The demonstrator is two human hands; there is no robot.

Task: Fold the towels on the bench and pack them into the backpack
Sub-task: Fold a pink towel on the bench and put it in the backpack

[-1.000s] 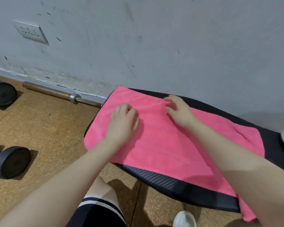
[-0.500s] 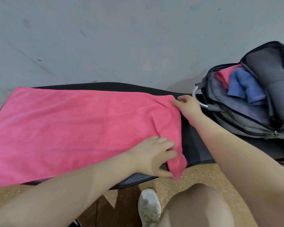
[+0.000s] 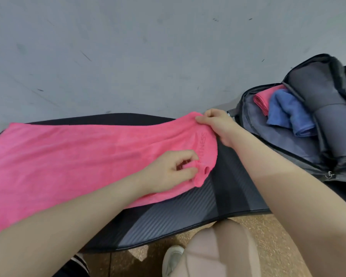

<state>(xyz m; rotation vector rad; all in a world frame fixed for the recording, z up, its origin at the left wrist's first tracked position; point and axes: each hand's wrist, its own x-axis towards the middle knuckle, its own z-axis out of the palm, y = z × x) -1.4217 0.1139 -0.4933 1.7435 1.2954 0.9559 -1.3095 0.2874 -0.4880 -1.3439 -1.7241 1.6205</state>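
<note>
A pink towel point(image 3: 78, 154) lies spread along the black padded bench point(image 3: 188, 214). My left hand point(image 3: 168, 172) pinches the towel's near right corner, and my right hand point(image 3: 216, 124) pinches its far right corner; that end is lifted off the bench and bunched. To the right on the bench lies an open grey backpack point(image 3: 328, 120). Inside it sit a folded pink towel point(image 3: 263, 100) and a folded blue towel point(image 3: 288, 114).
A grey wall point(image 3: 148, 56) rises right behind the bench. Cork-coloured floor point(image 3: 268, 246) shows below the bench's front edge, with my knee point(image 3: 218, 254) and a white shoe point(image 3: 172, 258) there.
My view swung right from the towel's left end to its right end. Both hands left the flat towel, took hold of the right corners and have lifted that end leftward.
</note>
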